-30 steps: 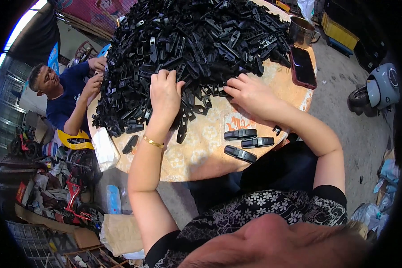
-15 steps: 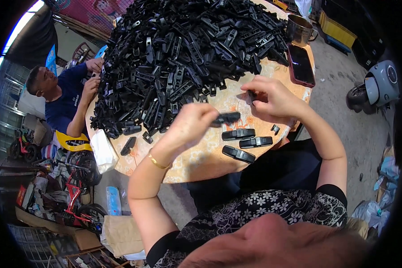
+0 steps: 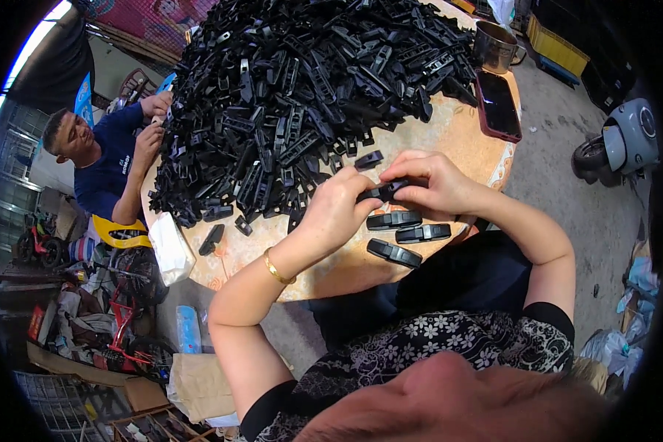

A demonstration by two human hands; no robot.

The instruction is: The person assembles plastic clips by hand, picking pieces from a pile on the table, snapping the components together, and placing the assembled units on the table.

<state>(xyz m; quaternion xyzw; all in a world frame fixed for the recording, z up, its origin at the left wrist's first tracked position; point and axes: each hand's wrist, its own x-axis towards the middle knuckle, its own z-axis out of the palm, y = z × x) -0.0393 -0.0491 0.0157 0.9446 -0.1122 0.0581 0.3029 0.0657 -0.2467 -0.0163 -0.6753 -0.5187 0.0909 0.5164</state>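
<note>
Both my hands meet over the near part of the table, fingers closed on one elongated black plastic part (image 3: 381, 193). My left hand (image 3: 331, 206) pinches its left end, while my right hand (image 3: 436, 184) grips the right end between thumb and fingers. Much of the part is covered by my fingers. Just below lie three similar long, rounded black plastic pieces (image 3: 394, 253) on the table. A small black piece (image 3: 369, 159) rests above my hands, near the edge of a big heap of black plastic parts (image 3: 302, 96).
The round table (image 3: 302, 276) has a patterned orange cover. A phone (image 3: 498, 107) and a metal mug (image 3: 496, 47) stand at the right, a white packet (image 3: 172, 249) at the left edge. Across the left side, another person (image 3: 103, 162) handles parts at the heap.
My hands have come together: the left moved right with its part, the right moved left and down to meet it. A small black piece now lies above them.
</note>
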